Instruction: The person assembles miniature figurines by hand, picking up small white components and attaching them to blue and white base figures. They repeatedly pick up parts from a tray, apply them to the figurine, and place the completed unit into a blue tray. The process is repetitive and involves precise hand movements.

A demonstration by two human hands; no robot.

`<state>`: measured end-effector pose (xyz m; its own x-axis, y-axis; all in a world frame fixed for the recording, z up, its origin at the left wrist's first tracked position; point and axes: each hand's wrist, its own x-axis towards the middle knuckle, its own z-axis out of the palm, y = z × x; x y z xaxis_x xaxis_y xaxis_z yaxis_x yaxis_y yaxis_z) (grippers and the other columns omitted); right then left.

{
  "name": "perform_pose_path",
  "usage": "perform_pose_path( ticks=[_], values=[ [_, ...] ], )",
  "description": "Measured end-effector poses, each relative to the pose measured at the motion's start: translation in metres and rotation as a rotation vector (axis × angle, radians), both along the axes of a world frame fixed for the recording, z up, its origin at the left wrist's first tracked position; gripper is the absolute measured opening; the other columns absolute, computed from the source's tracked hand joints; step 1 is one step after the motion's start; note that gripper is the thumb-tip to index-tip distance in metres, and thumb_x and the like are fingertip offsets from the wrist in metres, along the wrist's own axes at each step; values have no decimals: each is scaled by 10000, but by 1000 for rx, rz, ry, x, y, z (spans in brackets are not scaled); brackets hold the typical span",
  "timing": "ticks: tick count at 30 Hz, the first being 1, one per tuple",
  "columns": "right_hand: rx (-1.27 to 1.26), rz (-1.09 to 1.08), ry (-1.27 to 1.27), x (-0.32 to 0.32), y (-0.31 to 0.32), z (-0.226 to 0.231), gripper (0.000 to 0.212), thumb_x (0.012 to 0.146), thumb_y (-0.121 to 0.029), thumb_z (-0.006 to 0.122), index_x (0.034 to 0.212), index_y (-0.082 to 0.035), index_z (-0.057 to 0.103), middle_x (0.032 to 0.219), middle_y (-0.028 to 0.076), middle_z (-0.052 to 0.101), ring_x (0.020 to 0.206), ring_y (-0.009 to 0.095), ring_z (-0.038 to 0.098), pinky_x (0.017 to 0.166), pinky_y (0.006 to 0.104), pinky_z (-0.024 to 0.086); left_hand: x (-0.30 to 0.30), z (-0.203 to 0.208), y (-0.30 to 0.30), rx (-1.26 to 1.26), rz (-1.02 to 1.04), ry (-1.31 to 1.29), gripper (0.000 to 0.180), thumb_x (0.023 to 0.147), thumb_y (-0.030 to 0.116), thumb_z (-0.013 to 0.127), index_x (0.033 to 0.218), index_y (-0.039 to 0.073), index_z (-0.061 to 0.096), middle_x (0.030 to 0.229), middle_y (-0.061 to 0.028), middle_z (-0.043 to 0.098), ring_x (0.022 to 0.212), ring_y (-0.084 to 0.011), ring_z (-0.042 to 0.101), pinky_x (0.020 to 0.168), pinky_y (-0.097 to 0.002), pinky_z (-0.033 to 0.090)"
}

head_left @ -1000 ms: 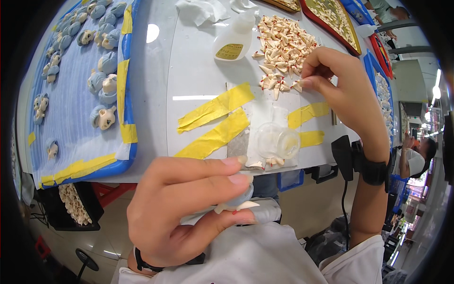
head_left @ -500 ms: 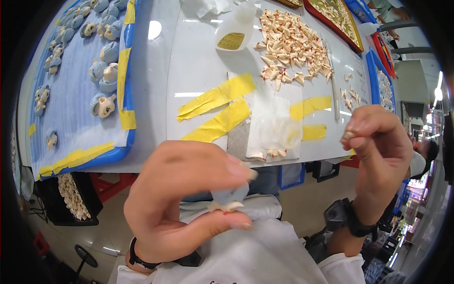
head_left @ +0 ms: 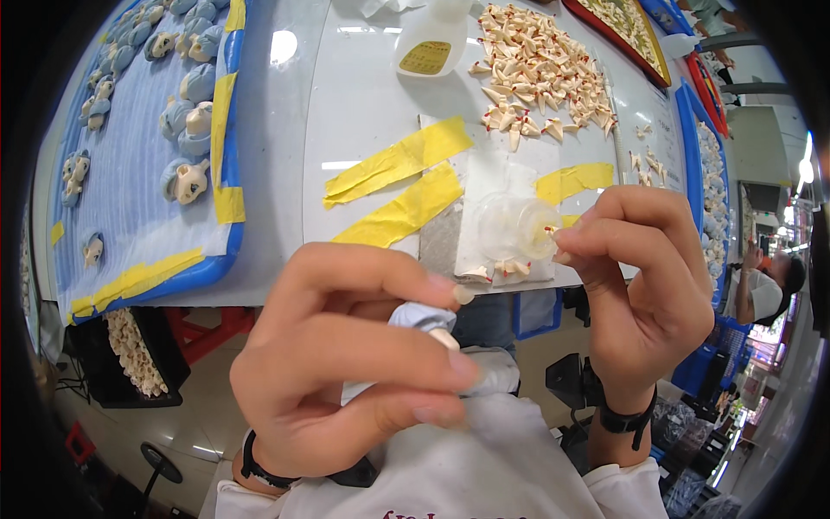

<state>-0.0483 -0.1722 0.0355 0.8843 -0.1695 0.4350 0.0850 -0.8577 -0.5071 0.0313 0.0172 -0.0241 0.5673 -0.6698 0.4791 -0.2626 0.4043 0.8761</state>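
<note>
My left hand [head_left: 346, 363] is closed around a small pale-blue figurine [head_left: 421, 317] close to my chest, below the table edge. My right hand [head_left: 644, 277] is raised beside it, its thumb and fingertips pinching a tiny cream ear-shaped piece [head_left: 552, 232]. Just behind the right fingertips a small clear plastic cup [head_left: 517, 227] stands on a sheet held down with yellow tape [head_left: 406, 186]. A heap of similar cream pieces [head_left: 540, 65] lies further back on the white table [head_left: 363, 95].
A blue tray [head_left: 130, 173] at the left holds several finished blue-and-cream figurines. A white squeeze bottle with a yellow label [head_left: 428, 48] lies near the heap. Red and blue trays line the right edge. A black bin of cream parts [head_left: 130, 350] sits below the table. Another person [head_left: 769, 281] stands at the far right.
My right hand left the heap of cream pieces, drew back toward me with one pinched piece, and now sits close to the figurine in my left hand.
</note>
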Motion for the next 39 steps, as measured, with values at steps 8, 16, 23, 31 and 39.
perform_pose_path(
  ticks=[8,16,23,31,39],
  values=[
    [291,132,-98,-1,-4,2,188,663,-4,683,798,-6,553,798,87,506,721,130,473,627,215,379,-21,21,-13,-6,33,634,480,688,237,746,1001,-7,475,1028,-166,470,815,-253,602,641,-244,522],
    [610,182,33,-12,33,6,174,757,-117,662,826,-58,513,808,92,481,715,111,461,636,188,368,-29,28,-21,18,236,657,473,702,280,737,985,7,475,868,-135,554,736,-190,583,639,-280,487],
    [293,173,-93,-8,41,0,156,685,-41,675,792,-75,567,742,61,500,621,137,469,554,215,370,-28,17,-11,-32,165,552,418,685,229,749,922,-1,493,840,-121,545,685,-155,551,640,-243,463],
    [143,238,28,-6,34,16,198,636,-28,701,796,-84,598,719,53,520,600,149,490,555,247,386,-30,17,-6,18,201,477,392,685,221,752,898,1,509,804,-106,532,670,-154,541,631,-244,452],
    [834,157,308,-17,23,21,358,675,-100,715,966,19,542,974,109,537,812,144,532,717,244,422,-20,27,-19,215,303,-454,491,643,310,756,951,4,526,873,-116,517,744,-199,491,587,-281,390]
  ],
)
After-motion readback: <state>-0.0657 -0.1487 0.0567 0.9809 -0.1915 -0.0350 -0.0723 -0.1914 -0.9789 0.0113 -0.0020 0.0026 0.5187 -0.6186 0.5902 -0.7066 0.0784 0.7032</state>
